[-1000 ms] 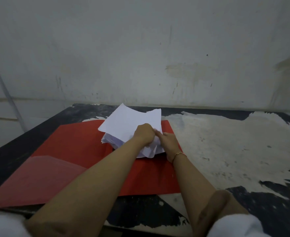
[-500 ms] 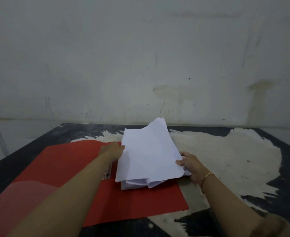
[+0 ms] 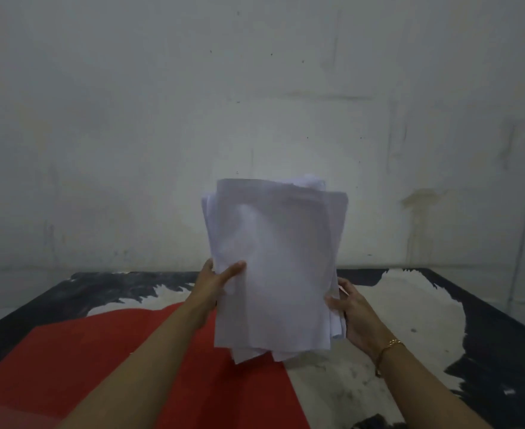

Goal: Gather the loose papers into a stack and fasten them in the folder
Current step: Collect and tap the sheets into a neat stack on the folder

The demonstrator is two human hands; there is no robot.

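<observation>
Sheaf of white papers (image 3: 275,264) held upright in the air, above the worktop (image 3: 409,320) and in front of the wall (image 3: 255,88); lower edge hangs clear of the surface, over the right edge of the red folder (image 3: 100,360). Sheets not squared: several corners stick out unevenly at the bottom, and a few top edges show stepped behind the front sheet. Left hand (image 3: 216,281) grips the sheaf on its left side, thumb pressed flat on the front sheet, the other fingers hidden behind the paper. Right hand (image 3: 355,314) grips the right side lower down, thumb on the front near the lower right corner, fingers curled round the back; one fingertip shows past the paper's edge. Thin gold bracelet (image 3: 391,343) on the right wrist. Folder lies open and flat on the left part of the worktop, reaching the near edge, with a paler translucent pocket at the near left corner; the left forearm crosses above it. No fastener visible from this angle. Worktop dark, with a large worn pale patch over its middle and right side; far edge meets the wall. Wall grey-white, scuffed, with a yellowish stain to the right of the papers.
</observation>
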